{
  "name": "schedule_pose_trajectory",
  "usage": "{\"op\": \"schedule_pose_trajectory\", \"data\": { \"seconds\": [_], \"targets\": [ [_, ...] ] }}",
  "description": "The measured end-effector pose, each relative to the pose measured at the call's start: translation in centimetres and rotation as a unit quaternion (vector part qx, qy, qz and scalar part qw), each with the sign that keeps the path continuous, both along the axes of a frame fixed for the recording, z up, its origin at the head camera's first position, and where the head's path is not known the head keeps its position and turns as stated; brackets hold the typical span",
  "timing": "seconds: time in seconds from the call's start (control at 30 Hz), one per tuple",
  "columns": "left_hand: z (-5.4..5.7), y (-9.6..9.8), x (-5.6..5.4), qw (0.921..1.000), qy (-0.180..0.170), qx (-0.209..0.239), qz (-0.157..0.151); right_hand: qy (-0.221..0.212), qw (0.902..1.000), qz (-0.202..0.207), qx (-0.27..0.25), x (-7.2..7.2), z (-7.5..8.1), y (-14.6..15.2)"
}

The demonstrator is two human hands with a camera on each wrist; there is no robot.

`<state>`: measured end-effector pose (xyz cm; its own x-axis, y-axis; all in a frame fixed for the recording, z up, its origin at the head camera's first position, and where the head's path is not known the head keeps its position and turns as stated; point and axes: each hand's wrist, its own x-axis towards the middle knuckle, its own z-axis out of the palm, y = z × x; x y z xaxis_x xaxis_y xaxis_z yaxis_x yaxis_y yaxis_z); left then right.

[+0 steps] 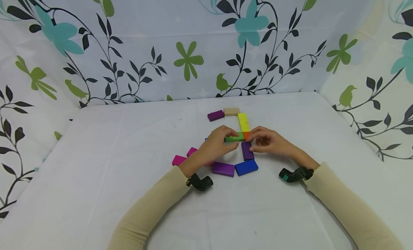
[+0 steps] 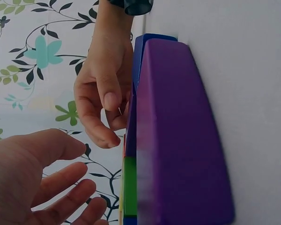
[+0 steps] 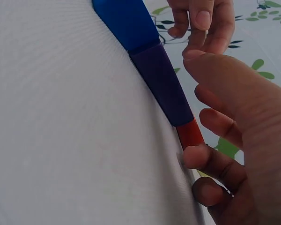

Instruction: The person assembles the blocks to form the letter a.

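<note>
My left hand [image 1: 217, 144] hovers over the green block [image 1: 235, 137], thumb and fingers apart with nothing between them, as the left wrist view also shows. On the other side, my right hand [image 1: 271, 140] has fingertips at the orange block [image 3: 189, 134]; whether they press it I cannot tell. Its thumb is near the dark purple block [image 1: 247, 151] and stands apart from the fingers. A yellow block [image 1: 243, 122] runs back from the orange one. Closer to me lie a blue block [image 1: 246, 167] and a purple block [image 2: 187, 136]. My left hand partly hides the green block.
At the back are a tan block [image 1: 231, 112] and another purple block [image 1: 216, 115]. Pink blocks [image 1: 179, 160] lie left, partly behind my left forearm. All rest on a white cloth-covered table [image 1: 129, 135], with a patterned cloth [image 1: 142, 35] behind.
</note>
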<state>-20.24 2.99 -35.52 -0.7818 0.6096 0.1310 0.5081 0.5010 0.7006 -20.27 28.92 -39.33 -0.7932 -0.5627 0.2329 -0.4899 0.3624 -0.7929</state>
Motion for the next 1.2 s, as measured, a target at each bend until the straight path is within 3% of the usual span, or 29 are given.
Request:
{"op": "schedule_pose_trajectory", "data": {
  "seconds": [0.23,0.53,1.2],
  "targets": [
    [0.0,-0.1,-0.1,0.9998,0.002,-0.022,0.001,-0.002,0.9993,0.036,0.014,-0.3,-0.3,0.2],
    [-0.1,-0.7,-0.3,0.9973,0.042,-0.06,0.006,-0.007,0.9981,0.056,0.026,-0.2,0.1,0.3],
    [-0.3,-1.4,-0.9,0.996,0.041,-0.077,0.021,0.01,0.9946,0.088,0.053,-0.1,0.5,0.4]
  ]
}}
